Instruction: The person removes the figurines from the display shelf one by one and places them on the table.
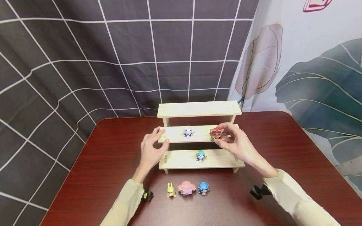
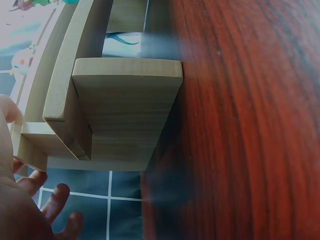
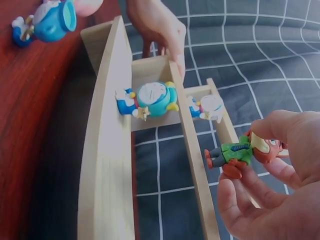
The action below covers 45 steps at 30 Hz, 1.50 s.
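Note:
My right hand pinches a red fox-like figurine over the right part of the middle shelf. The right wrist view shows the figurine in a green jacket between thumb and fingers of the hand, its feet near the shelf edge. At the left end of the middle shelf my left hand rests with thumb and fingers spread about the board; the left wrist view shows this hand beside the wooden end. A white and blue figurine stands on the middle shelf.
A teal-hatted figurine stands on the lowest shelf. The top shelf rises behind. On the red-brown table, in front of the rack, are yellow, pink and blue figurines. Curtains hang behind.

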Each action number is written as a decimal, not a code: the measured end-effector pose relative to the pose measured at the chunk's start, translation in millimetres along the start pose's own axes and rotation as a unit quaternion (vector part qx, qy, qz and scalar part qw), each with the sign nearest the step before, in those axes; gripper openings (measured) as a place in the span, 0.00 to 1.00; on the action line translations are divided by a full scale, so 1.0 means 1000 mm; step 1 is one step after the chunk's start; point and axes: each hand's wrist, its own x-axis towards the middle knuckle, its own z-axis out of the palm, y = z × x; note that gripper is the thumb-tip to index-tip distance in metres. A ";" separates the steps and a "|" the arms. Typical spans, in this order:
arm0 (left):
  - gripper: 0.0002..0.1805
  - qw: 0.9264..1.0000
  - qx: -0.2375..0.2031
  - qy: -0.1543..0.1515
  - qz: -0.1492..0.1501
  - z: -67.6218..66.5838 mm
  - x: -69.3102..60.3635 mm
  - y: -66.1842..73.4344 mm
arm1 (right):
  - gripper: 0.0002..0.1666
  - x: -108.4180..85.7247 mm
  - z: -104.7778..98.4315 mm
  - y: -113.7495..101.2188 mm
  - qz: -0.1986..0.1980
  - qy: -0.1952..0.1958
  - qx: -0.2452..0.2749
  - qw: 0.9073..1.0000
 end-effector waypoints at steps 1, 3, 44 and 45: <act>0.22 1.000 0.000 0.000 -0.001 0.000 0.000 0.000 | 0.24 -0.001 0.000 0.000 0.000 -0.001 0.001 1.000; 0.21 1.000 -0.001 -0.003 -0.003 0.000 0.000 0.000 | 0.23 -0.004 0.000 -0.001 -0.001 -0.001 0.002 1.000; 0.22 1.000 -0.002 -0.004 -0.003 0.000 -0.001 0.000 | 0.24 -0.058 0.019 -0.004 -0.009 -0.003 0.056 0.998; 0.22 1.000 -0.002 -0.005 -0.003 0.000 -0.001 0.000 | 0.24 -0.060 0.020 -0.003 -0.006 -0.003 0.055 0.998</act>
